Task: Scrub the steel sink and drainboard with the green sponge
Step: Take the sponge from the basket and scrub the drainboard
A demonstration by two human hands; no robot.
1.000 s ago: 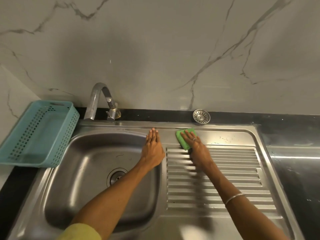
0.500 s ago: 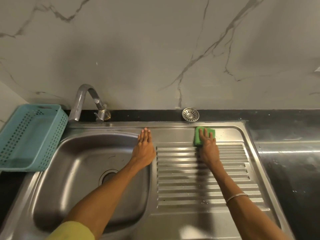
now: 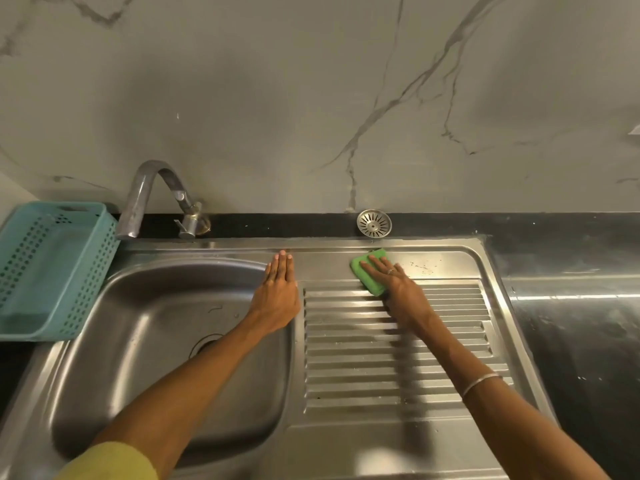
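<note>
At the far edge of the drainboard (image 3: 391, 344), on the flat strip just beyond the ribs: green sponge (image 3: 367, 275), lying flat. Right hand (image 3: 398, 289) on top of it, fingers straight and spread, pressing it down; not curled round it. Sponge shows at the fingertips and on the thumb side; its near corner touches the first rib. Ring on one finger, thin bangle (image 3: 481, 384) on the right forearm.

Left hand (image 3: 278, 296) flat, fingers straight and together, resting on the steel ridge between sink (image 3: 145, 341) bowl and drainboard. Holds nothing. Well apart from the sponge, to its left.

A few pale specks on the steel just right of the right hand.

Behind, on the black table (image 3: 571, 323) ledge: tap (image 3: 152, 199), loose round strainer (image 3: 374, 222) just beyond the sponge. Teal basket (image 3: 52, 268) left of the sink.
</note>
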